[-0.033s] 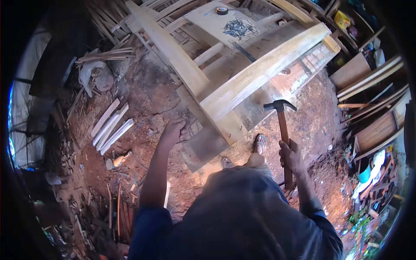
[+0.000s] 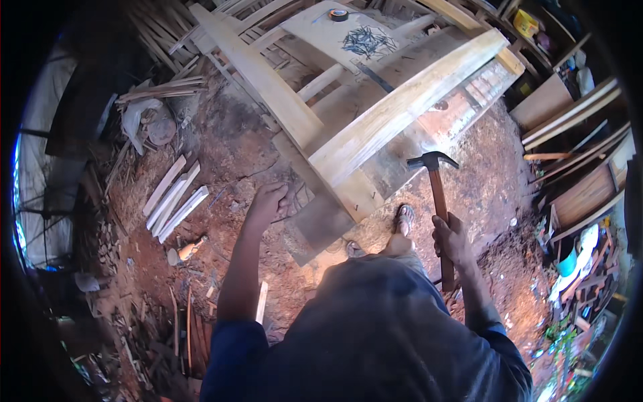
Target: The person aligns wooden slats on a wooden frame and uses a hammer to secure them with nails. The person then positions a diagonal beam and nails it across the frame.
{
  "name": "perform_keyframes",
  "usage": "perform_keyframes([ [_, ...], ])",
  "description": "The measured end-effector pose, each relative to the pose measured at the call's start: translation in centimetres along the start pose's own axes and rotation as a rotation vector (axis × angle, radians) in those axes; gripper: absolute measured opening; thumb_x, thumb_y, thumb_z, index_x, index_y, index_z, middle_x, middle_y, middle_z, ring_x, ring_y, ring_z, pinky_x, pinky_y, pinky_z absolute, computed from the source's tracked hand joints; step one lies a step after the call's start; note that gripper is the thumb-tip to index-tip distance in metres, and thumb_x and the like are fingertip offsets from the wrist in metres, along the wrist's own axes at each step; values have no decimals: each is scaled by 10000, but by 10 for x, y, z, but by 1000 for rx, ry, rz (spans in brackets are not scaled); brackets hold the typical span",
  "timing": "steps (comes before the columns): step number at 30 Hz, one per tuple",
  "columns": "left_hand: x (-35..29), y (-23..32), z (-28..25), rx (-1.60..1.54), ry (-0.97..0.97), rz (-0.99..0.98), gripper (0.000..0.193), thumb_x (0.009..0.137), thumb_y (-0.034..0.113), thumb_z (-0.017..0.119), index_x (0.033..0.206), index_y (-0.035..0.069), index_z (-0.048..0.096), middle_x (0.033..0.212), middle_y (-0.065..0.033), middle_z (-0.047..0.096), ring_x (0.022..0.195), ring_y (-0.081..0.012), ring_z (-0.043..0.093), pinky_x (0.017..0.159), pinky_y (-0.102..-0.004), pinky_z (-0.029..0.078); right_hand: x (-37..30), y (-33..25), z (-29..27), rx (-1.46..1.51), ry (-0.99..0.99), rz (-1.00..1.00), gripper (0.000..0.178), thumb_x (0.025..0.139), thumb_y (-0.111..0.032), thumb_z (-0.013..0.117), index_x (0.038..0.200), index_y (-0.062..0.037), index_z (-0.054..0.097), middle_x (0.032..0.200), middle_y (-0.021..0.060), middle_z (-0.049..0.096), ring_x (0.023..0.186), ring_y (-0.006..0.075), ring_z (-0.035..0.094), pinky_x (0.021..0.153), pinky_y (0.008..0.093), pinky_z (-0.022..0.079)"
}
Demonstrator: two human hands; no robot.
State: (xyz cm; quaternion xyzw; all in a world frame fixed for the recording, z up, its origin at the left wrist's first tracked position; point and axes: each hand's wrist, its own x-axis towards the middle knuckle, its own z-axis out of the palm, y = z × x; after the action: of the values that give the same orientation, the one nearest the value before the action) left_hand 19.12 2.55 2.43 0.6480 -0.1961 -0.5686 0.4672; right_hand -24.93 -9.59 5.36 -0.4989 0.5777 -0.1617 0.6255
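Observation:
My right hand [image 2: 452, 240] grips the wooden handle of a claw hammer [image 2: 437, 181], its dark head raised, right of the wooden frame's near corner. My left hand [image 2: 271, 203] is closed beside that corner; whatever its fingers hold is hidden. Two pale planks, a long one [image 2: 268, 84] on the left and a thick one [image 2: 412, 104] on the right, meet at the corner. Below them, a few nails [image 2: 374, 195] stick up from the corner wood. Farther back, a heap of dark nails [image 2: 368, 41] lies on a light board [image 2: 305, 27] near a roll of tape [image 2: 338, 15].
Several cut wood strips [image 2: 177, 197] lie on the reddish earth at left, near a small orange-handled tool [image 2: 193, 248]. Scrap wood [image 2: 191, 328] is piled at lower left. Boards [image 2: 583, 110] and a panel [image 2: 586, 194] lean along the right side. My sandalled foot [image 2: 404, 218] stands near the corner.
The view has shifted slightly. Both hands and the hammer keep nearly the same pose.

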Motion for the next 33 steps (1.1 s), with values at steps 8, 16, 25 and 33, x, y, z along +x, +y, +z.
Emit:
perform_keyframes([
  [8,20,48,53,357,67,374,123,945,94,659,1032,7,656,766,11,628,616,-27,492,521,-210,360,-30,9,16,-118,51,-52,368,989,-330,610,949,36,594,637,56,569,528,143,569,489,339,461],
  [16,25,57,83,435,-42,365,149,952,91,667,1022,-34,709,834,-56,723,676,-90,583,622,-261,467,-46,7,33,-78,44,-114,316,1004,-320,622,935,-15,577,648,10,543,529,108,532,480,305,420],
  [25,48,32,88,805,-73,658,163,935,111,695,977,-40,736,877,-157,735,760,-202,678,718,-325,522,-67,-31,40,-311,-36,-226,386,986,-324,626,1071,52,608,778,247,621,740,349,648,704,462,489],
  [33,54,20,87,851,-25,805,165,929,124,687,983,-26,729,927,-180,732,814,-307,699,747,-379,539,-72,-55,45,-430,-24,-466,297,1006,-258,626,964,24,538,685,257,575,628,396,606,625,481,456],
])
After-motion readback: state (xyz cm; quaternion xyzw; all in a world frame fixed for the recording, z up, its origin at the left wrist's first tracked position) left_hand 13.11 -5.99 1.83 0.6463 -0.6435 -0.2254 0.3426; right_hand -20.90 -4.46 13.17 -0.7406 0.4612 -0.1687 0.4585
